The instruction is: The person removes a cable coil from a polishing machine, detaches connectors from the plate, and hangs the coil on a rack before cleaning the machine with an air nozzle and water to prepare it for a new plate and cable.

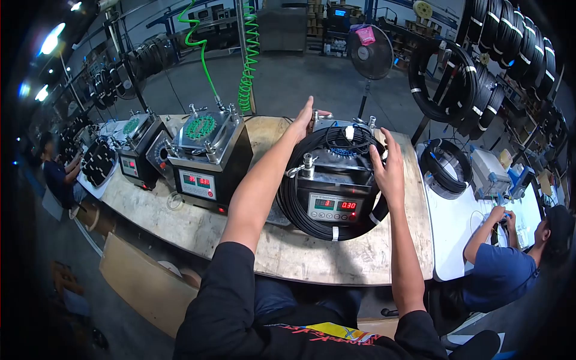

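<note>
A coil of black cable [291,207] is looped around a polishing machine [367,198], its front hanging below the lit red and green display and bound with white tape. A smaller bundle of thin black cable [347,135] lies over the machine's top, above a ring of blue pieces [342,152]. At the far left corner, my left hand [305,122] reaches past the coil with fingers stretched out near a metal clamp [323,115]. My right hand [389,165] is spread at the right side of the coil, thumb apart from the fingers, close to another clamp [372,122].
Two similar machines [211,150] [141,156] stand left on the wooden table [282,258]. A green coiled air hose [248,66] hangs behind. On the right, a co-worker [501,264] sits at a white table beside a cable coil [445,168]. Another person [57,168] sits far left.
</note>
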Demonstrator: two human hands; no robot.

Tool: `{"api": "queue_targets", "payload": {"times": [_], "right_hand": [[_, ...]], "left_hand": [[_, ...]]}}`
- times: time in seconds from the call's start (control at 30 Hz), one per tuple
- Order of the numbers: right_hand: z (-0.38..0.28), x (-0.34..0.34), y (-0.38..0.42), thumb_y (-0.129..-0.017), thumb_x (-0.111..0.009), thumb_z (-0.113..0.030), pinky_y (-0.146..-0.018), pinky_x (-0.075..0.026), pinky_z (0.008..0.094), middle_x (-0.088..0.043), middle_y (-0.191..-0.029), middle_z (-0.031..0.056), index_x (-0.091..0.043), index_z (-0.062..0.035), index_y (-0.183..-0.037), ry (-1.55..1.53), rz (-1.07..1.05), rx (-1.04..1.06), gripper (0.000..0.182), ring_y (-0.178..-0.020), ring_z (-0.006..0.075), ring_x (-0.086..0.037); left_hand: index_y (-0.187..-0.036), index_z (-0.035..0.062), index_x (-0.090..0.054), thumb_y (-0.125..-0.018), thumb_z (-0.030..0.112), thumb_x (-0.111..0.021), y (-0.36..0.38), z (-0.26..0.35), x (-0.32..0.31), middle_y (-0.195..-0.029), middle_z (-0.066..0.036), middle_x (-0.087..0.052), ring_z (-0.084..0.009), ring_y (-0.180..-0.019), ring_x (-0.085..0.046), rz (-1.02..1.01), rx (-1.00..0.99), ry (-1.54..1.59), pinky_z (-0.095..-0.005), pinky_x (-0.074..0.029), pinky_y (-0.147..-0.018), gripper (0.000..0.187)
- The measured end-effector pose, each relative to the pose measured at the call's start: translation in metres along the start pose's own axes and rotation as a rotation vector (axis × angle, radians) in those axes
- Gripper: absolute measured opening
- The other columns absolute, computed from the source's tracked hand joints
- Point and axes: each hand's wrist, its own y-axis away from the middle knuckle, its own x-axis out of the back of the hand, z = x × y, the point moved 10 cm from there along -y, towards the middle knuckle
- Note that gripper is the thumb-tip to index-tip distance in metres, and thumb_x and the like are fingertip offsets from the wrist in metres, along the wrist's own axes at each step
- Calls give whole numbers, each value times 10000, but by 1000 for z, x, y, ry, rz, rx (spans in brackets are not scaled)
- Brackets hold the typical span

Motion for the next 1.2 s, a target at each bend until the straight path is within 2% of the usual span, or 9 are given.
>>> {"api": "queue_targets", "payload": {"times": [0.13, 0.27, 0.47, 0.57, 0.67, 0.8, 1.03, 1.1, 1.2], "right_hand": [[-5, 4, 3, -1028, -622, -267, -1039, -473, 455, -606, -1327, 253, -531, -61, -1451, 22, 35, 30, 479, -1244, 424, -590], [-6, 12, 6, -1010, -641, -276, -892, -526, 447, -657, -1184, 215, -650, -67, -1317, 84, 147, 50, 371, -1046, 393, -667], [-4, 9, 9, -1016, -626, -318, -811, -550, 439, -704, -1105, 173, -685, -75, -1273, 221, 117, -7, 359, -930, 361, -702], [-4, 9, 11, -1024, -614, -319, -822, -555, 437, -706, -1146, 176, -682, -64, -1273, 223, 109, -7, 363, -928, 369, -707], [-5, 11, 12, -1021, -621, -284, -825, -554, 436, -707, -1144, 187, -672, -40, -1283, 161, 106, -19, 362, -927, 370, -708], [2, 12, 25, -1022, -635, -251, -865, -538, 420, -709, -1166, 214, -659, -12, -1311, -25, 91, -64, 376, -973, 335, -714], [20, 11, 42, -1075, -536, -175, -1046, -475, 381, -673, -1318, 218, -556, -3, -1420, -184, 163, 46, 386, -1239, 324, -644], [17, 16, 48, -1074, -517, -153, -1024, -487, 404, -671, -1284, 249, -533, 30, -1410, -239, 238, 97, 382, -1202, 363, -655], [28, 17, 63, -1069, -479, -106, -982, -491, 423, -666, -1222, 255, -519, 37, -1374, -272, 318, 106, 339, -1107, 379, -663]], "left_hand": [[-1339, 42, -673, -1081, 592, -402, 11, -6, -10, -1015, -88, -740, -194, -868, -699, -155, -42, 32, -340, -590, -808, 665], [-1322, 62, -661, -1094, 524, -444, 5, -10, 36, -1003, -55, -729, -176, -905, -663, -56, -300, -186, -340, -541, -807, 559], [-1117, 21, -673, -1083, 372, -540, 196, 19, 34, -905, -43, -687, -171, -849, -647, 310, -908, -504, -346, -493, -803, 376], [-1040, 12, -657, -1052, 245, -594, 299, 20, -17, -894, -103, -681, -235, -830, -646, 373, -1285, -1058, -391, -482, -767, 242], [-1046, 1, -648, -1004, 121, -602, 321, 8, -40, -888, -148, -681, -333, -772, -626, 348, -1401, -1295, -408, -476, -751, 135], [-1103, 40, -577, -1058, 151, -551, 294, 3, -15, -650, -108, -621, -348, -628, -625, 418, -1106, -1122, -426, -453, -727, 122], [-1133, 39, -535, -1079, 194, -531, 300, -1, -28, -796, -161, -694, -410, -741, -674, 498, -975, -979, -467, -511, -724, 165], [-1138, 38, -533, -1077, 193, -532, 297, -12, -39, -790, -172, -669, -403, -778, -658, 444, -934, -913, -478, -505, -746, 166], [-1175, 48, -587, -1035, 162, -591, 306, -21, -74, -880, -126, -663, -326, -879, -622, 273, -1190, -958, -442, -436, -858, 181]]}}
